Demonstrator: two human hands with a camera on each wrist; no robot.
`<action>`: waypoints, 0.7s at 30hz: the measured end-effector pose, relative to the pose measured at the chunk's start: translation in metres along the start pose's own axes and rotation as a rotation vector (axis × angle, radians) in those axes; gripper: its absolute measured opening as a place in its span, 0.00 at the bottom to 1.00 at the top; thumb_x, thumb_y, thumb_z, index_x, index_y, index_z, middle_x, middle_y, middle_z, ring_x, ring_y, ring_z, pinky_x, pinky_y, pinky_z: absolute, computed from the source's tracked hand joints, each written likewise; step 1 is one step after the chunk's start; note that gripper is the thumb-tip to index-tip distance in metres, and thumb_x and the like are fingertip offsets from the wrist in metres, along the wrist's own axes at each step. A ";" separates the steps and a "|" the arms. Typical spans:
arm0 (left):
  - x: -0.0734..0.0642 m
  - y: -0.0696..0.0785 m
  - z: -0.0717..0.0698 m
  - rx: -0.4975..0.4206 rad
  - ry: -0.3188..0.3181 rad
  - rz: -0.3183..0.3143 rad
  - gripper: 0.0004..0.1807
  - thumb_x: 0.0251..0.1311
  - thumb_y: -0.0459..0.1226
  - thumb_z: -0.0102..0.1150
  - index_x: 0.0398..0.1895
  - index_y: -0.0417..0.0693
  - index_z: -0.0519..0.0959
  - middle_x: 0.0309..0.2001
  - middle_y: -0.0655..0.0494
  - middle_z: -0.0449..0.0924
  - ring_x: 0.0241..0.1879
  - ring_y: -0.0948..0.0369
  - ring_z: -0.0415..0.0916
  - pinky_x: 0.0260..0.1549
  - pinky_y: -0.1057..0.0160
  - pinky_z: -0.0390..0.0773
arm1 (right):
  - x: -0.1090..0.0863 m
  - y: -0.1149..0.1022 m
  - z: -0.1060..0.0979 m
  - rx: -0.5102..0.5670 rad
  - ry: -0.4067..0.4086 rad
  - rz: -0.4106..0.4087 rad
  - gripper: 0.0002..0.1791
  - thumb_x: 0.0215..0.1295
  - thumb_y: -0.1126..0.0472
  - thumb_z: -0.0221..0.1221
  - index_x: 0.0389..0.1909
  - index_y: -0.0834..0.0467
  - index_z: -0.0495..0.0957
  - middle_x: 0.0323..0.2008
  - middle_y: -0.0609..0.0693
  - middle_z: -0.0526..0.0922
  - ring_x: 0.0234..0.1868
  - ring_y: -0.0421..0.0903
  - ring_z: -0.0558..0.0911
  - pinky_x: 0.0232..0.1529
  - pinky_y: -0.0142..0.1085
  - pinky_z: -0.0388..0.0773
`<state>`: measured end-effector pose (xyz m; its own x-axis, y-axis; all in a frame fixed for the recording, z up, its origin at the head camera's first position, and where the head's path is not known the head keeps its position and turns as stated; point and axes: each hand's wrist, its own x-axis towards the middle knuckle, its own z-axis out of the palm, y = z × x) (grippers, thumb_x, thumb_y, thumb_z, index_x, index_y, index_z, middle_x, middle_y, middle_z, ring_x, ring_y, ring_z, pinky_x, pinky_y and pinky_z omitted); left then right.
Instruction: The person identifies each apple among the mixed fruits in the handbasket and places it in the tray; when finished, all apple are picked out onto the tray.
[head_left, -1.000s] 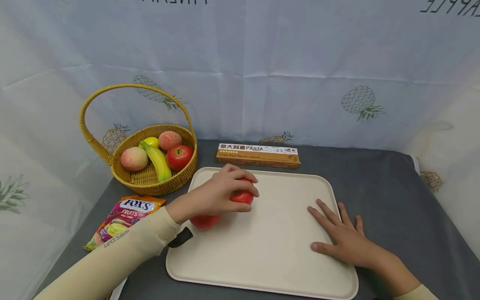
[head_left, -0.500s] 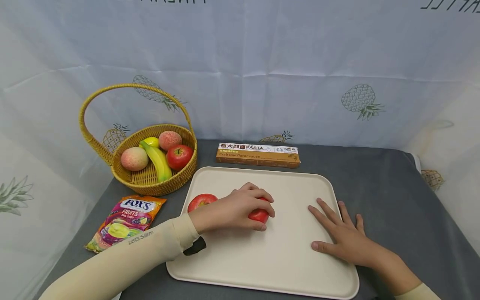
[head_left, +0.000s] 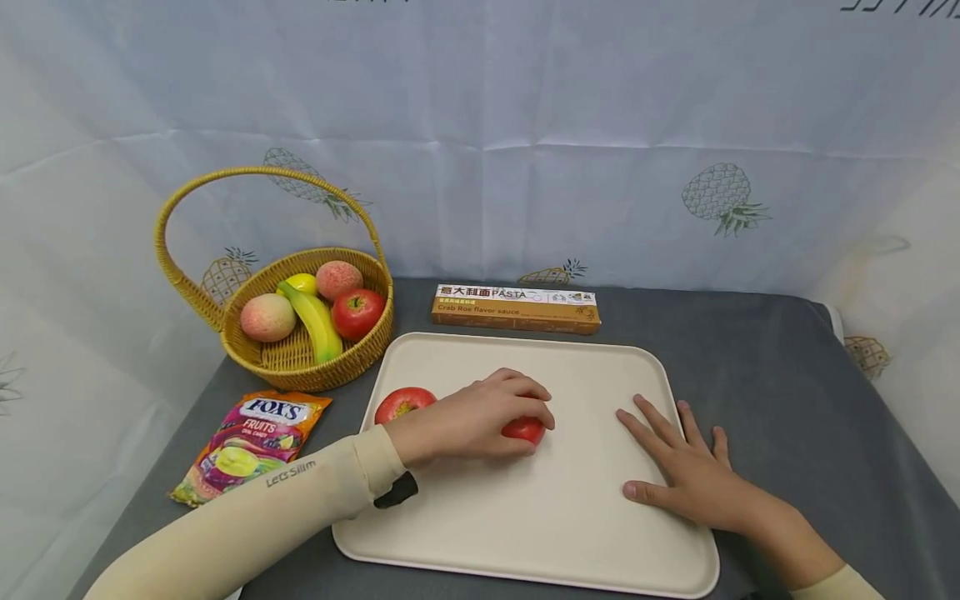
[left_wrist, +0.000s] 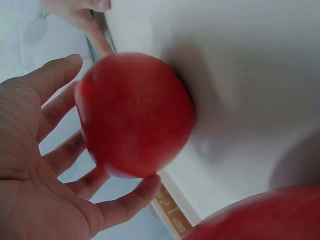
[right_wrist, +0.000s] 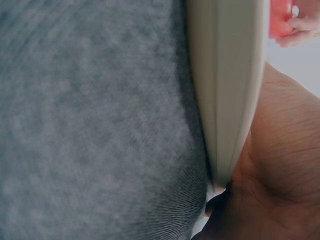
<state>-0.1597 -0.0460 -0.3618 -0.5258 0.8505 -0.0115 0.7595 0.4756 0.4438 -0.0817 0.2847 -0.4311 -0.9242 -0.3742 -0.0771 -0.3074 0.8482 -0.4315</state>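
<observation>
Left hand [head_left: 480, 417] gripped an apple [head_left: 527, 430] near the middle of the tray [head_left: 555, 525], second apple [head_left: 405, 402] at ten o'clock; right hand [head_left: 678, 475] lay open, fingers spread, at three!

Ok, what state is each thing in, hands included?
Tray: lying flat
Gripped apple: tray contact unclear
Left hand: fingers curled round gripped apple
Right hand: fingers spread over tray's right edge
Other apple: resting on tray
Basket: upright, partly filled
Candy bag: lying flat, seal unclear
Pasta box: lying flat, no opening visible
</observation>
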 end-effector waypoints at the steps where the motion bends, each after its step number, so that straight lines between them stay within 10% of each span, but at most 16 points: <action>1: 0.000 0.000 -0.001 0.002 -0.002 -0.004 0.17 0.64 0.45 0.69 0.56 0.61 0.83 0.66 0.57 0.73 0.67 0.57 0.62 0.57 0.58 0.75 | 0.000 0.000 0.000 0.000 0.001 0.000 0.50 0.62 0.32 0.63 0.81 0.39 0.53 0.82 0.49 0.41 0.73 0.81 0.36 0.51 0.84 0.32; 21: -0.034 -0.033 -0.052 0.066 0.152 0.079 0.20 0.63 0.49 0.69 0.57 0.59 0.81 0.69 0.55 0.69 0.71 0.55 0.60 0.68 0.46 0.62 | 0.000 0.002 0.001 0.035 -0.008 -0.001 0.50 0.63 0.34 0.64 0.81 0.39 0.52 0.82 0.49 0.40 0.73 0.80 0.33 0.52 0.84 0.30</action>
<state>-0.1866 -0.1024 -0.3295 -0.5113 0.8446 0.1589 0.8217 0.4263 0.3784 -0.0817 0.2857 -0.4330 -0.9217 -0.3786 -0.0841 -0.3005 0.8341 -0.4625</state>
